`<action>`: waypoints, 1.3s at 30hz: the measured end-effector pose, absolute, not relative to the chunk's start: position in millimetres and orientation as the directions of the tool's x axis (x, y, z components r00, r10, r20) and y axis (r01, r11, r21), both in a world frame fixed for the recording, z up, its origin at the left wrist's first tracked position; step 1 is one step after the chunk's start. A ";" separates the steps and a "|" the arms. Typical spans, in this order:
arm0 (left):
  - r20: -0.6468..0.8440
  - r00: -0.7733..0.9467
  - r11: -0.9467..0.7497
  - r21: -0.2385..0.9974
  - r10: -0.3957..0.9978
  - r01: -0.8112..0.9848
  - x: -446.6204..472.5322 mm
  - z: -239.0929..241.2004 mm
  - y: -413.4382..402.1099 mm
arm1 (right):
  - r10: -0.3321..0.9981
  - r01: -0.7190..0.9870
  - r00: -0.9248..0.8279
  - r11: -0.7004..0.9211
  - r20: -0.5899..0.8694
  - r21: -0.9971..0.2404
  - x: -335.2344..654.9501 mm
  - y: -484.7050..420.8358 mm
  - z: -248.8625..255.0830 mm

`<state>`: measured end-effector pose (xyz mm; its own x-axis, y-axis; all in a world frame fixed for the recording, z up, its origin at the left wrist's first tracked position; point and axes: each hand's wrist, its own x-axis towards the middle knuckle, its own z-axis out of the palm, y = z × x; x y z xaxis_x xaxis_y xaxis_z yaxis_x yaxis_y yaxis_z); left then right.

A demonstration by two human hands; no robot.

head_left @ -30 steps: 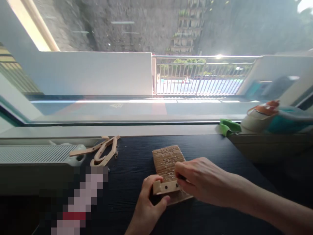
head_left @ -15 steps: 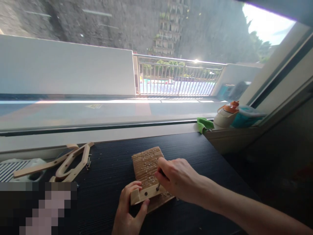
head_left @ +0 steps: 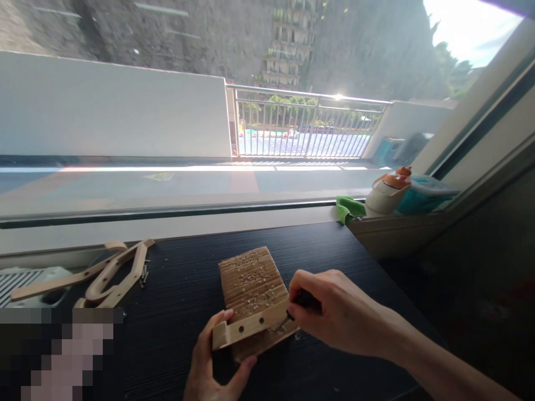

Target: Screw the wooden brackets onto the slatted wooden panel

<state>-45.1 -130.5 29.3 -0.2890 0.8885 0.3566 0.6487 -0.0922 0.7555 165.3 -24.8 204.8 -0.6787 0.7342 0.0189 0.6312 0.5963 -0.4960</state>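
A light wooden bar with two dark holes lies across the near part of a brown ridged block scattered with small pale crumbs. My left hand grips the bar's left end, fingers behind it and the thumb by the block's near edge. In my right hand, closed around its dark handle, is a screwdriver. Its thin shaft points down and left, near the bar's front edge and right of the holes. The tip is hard to make out.
On the left of the black table lie pale wooden frame parts, with several screws beside them. A green cloth, a bottle with an orange top and a teal box sit on the windowsill. The lower left is pixelated.
The screwdriver has come away from the bar's second hole, moving right and tilting, so that hole now shows. My left thumb has shifted off the bar's front face toward the block's near edge.
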 end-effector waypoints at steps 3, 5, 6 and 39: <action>0.347 -0.295 -0.077 0.753 0.890 0.654 -45.2 29.5 -131.3 | 0.746 0.642 -0.665 0.578 0.008 -0.504 169.8 -22.9 203.4; 0.341 -0.304 -0.063 0.751 0.889 0.657 -44.9 29.5 -132.7 | 0.751 0.647 -0.660 0.574 0.009 -0.501 168.6 -20.3 201.7; 0.338 -0.309 -0.056 0.751 0.889 0.658 -44.8 29.4 -133.5 | 0.750 0.646 -0.661 0.574 0.006 -0.502 167.4 -19.1 200.9; 0.541 -0.164 -0.200 0.550 0.825 0.811 -48.3 19.3 -129.7 | 0.702 0.642 -0.712 0.659 0.015 -0.391 161.7 -22.1 189.4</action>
<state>-48.3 -129.7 19.3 -0.1639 0.8246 0.5414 0.8112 -0.1997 0.5496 161.7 -22.1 189.4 -0.7116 0.7025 0.0149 0.6425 0.6591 -0.3910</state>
